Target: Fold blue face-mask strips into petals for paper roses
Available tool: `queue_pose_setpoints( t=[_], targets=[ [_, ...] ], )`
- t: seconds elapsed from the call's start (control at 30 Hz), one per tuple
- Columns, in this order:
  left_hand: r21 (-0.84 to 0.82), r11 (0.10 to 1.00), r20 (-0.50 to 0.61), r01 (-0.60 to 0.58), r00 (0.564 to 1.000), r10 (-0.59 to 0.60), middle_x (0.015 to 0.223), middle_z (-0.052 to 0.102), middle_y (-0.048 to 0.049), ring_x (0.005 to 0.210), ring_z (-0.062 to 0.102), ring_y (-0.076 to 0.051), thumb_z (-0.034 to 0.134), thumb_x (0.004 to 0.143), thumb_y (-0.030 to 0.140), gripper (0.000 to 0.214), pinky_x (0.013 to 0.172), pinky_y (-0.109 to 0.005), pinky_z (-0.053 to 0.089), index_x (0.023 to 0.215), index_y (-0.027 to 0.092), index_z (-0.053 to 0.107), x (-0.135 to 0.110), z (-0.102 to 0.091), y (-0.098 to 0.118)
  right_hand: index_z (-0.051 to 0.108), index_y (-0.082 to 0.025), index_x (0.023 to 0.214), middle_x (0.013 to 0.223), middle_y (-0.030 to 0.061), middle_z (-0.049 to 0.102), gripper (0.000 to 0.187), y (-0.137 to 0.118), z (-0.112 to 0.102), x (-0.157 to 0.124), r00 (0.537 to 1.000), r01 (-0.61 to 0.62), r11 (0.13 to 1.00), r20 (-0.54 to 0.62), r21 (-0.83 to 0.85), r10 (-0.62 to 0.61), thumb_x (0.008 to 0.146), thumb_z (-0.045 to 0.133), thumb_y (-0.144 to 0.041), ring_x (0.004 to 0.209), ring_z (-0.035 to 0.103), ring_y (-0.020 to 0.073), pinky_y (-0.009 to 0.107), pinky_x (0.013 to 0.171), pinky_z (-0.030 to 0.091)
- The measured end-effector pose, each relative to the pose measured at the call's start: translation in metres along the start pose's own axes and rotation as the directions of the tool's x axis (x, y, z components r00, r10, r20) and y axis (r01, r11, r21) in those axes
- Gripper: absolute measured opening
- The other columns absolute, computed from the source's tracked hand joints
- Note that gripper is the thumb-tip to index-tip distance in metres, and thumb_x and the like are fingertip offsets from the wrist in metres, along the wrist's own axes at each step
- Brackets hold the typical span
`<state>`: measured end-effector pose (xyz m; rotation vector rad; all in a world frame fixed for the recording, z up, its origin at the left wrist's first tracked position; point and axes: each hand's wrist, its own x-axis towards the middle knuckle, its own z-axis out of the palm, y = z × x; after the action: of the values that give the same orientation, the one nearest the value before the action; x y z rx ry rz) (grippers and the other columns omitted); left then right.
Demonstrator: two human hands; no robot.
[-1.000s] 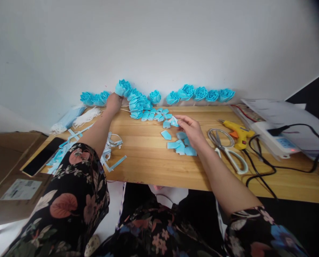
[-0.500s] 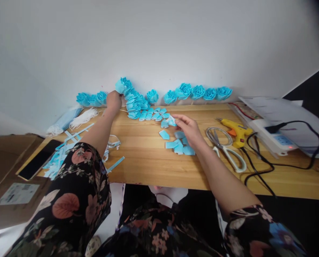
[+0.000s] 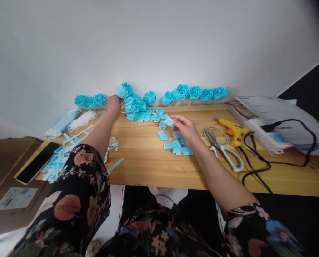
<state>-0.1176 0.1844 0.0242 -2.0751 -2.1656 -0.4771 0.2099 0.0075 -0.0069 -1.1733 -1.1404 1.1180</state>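
Note:
Near the wall, my left hand [image 3: 113, 105] is closed beneath a blue artificial flower [image 3: 124, 90], gripping it from below; its stem is hidden by the fingers. More blue flowers [image 3: 132, 106] lie clustered just to the right of that hand. My right hand [image 3: 186, 129] pinches a blue and white petal piece [image 3: 170, 121] between thumb and fingertips, over the right end of several curled blue petals [image 3: 148, 116] laid out in rows. A single cut petal [image 3: 162, 135] and a small pile of flat blue pieces [image 3: 177, 147] lie below the right hand.
At right are scissors [image 3: 226, 153], a yellow glue gun [image 3: 235, 132], a power strip [image 3: 275, 139] with black cords, and papers. A phone [image 3: 37, 163], blue scraps [image 3: 59, 160], white strings [image 3: 82, 120] and a cardboard box [image 3: 9, 167] are at left. More flowers [image 3: 195, 92] line the wall.
The flower in my left hand has dipped slightly. My right hand keeps its pinch on the petal piece, and the whole view has shifted a little.

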Motion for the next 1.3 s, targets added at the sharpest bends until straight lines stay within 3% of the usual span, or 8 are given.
queue_pose_setpoints(
  t=[0.2, 0.6, 0.87, 1.13, 1.3],
  targets=[
    [0.041, 0.999, 0.043, 0.01, 0.999, -0.012, 0.122, 0.069, -0.023, 0.116, 0.063, -0.037, 0.039, 0.093, 0.029, 0.042, 0.092, -0.042, 0.047, 0.116, 0.012, 0.071, 0.0, 0.003, 0.0, 0.076, -0.022, 0.103, 0.077, -0.0016, 0.069, 0.038, 0.001, 0.0, 0.001, 1.0, 0.001, 1.0, 0.003, -0.006, -0.001, 0.071, 0.069, -0.04, 0.066, 0.056, 0.0126, 0.029, 0.07, 0.049],
    [-0.013, 1.0, -0.051, 0.013, 0.999, -0.013, 0.127, 0.067, -0.0188, 0.118, 0.061, -0.034, 0.049, 0.092, 0.034, 0.038, 0.095, -0.038, 0.047, 0.119, 0.013, 0.067, -0.008, -0.011, -0.01, 0.076, -0.023, 0.103, 0.076, -0.0014, 0.068, 0.034, 0.0, -0.001, 0.001, 1.0, 0.02, 1.0, 0.001, 0.001, -0.02, 0.073, 0.067, -0.038, 0.067, 0.056, 0.0128, 0.029, 0.07, 0.051],
    [-0.031, 0.994, -0.071, 0.11, 0.991, -0.111, 0.12, 0.067, -0.021, 0.116, 0.061, -0.036, 0.057, 0.087, 0.029, 0.035, 0.097, -0.041, 0.048, 0.115, 0.011, 0.064, -0.007, -0.012, -0.02, 0.076, -0.021, 0.103, 0.075, -0.0014, 0.067, 0.031, -0.002, 0.0, 0.0, 0.999, 0.043, 0.999, 0.016, 0.014, -0.043, 0.076, 0.066, -0.033, 0.067, 0.057, 0.0121, 0.029, 0.071, 0.051],
    [-0.036, 0.989, -0.037, 0.144, 0.989, -0.146, 0.111, 0.071, -0.0227, 0.112, 0.064, -0.038, 0.049, 0.088, 0.032, 0.035, 0.091, -0.039, 0.048, 0.104, 0.012, 0.073, -0.002, -0.007, -0.012, 0.075, -0.022, 0.103, 0.078, -0.0009, 0.068, 0.03, -0.003, 0.001, -0.001, 0.999, 0.044, 0.999, 0.017, 0.021, -0.044, 0.077, 0.065, -0.034, 0.067, 0.056, 0.012, 0.03, 0.072, 0.052],
    [-0.054, 0.992, -0.071, 0.114, 0.991, -0.117, 0.116, 0.071, -0.0226, 0.116, 0.064, -0.036, 0.046, 0.089, 0.028, 0.038, 0.092, -0.038, 0.047, 0.108, 0.01, 0.074, 0.007, -0.008, -0.005, 0.075, -0.022, 0.105, 0.078, -0.0015, 0.068, 0.032, -0.004, 0.001, 0.0, 0.999, 0.035, 0.999, 0.021, 0.016, -0.036, 0.077, 0.065, -0.034, 0.066, 0.056, 0.0118, 0.03, 0.072, 0.052]
  ],
)
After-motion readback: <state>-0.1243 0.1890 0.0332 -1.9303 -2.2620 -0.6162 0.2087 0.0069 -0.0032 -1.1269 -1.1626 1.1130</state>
